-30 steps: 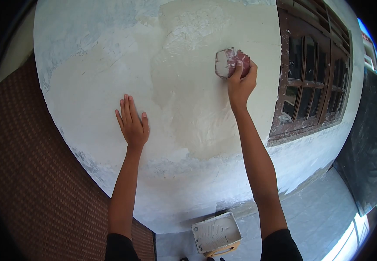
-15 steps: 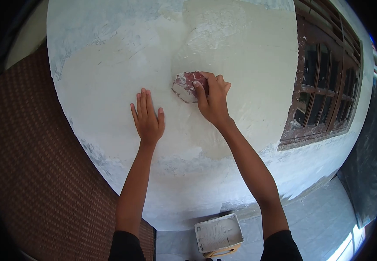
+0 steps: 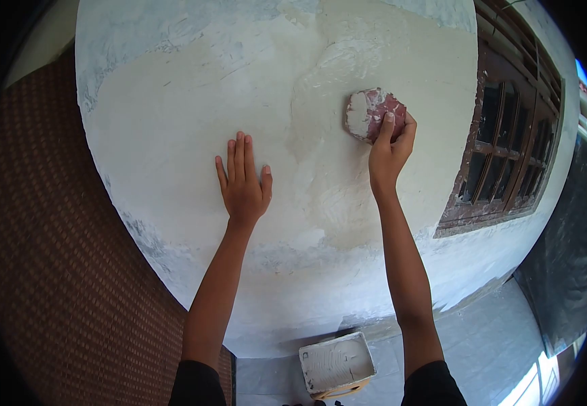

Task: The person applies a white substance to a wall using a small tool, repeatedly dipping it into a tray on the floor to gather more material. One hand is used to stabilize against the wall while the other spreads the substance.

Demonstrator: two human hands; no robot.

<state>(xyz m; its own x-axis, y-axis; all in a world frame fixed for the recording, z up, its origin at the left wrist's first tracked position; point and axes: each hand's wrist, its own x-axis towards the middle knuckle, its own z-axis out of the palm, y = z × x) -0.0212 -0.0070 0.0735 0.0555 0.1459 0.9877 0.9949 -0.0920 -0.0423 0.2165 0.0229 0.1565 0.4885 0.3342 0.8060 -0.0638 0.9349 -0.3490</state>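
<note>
A reddish putty spreader (image 3: pixel 373 116), caked with white paste, is pinched in my right hand (image 3: pixel 393 157). My thumb lies across its face, and its pale, coated side points left, close against the wall (image 3: pixel 165 149). Whether its edge touches the wall is hard to tell. To the left and a little lower, my left hand (image 3: pixel 244 189) rests flat on the wall with fingers extended and holds nothing. Between the hands and above them, the surface carries cream-coloured patches with rough, shiny streaks over a whiter, bluish base.
A brown wooden window (image 3: pixel 503 142) with panes sits in the wall at right. Woven brown matting (image 3: pixel 70 237) runs along the left. On the grey floor sheet (image 3: pixel 469 345) below stands a tray (image 3: pixel 307 373) of white paste. A dark sheet (image 3: pixel 567 250) hangs at far right.
My right hand has swept the spreader rightward and slightly up along the wall, and its angle has turned. My left hand stays flat on the wall, with the view shifted slightly.
</note>
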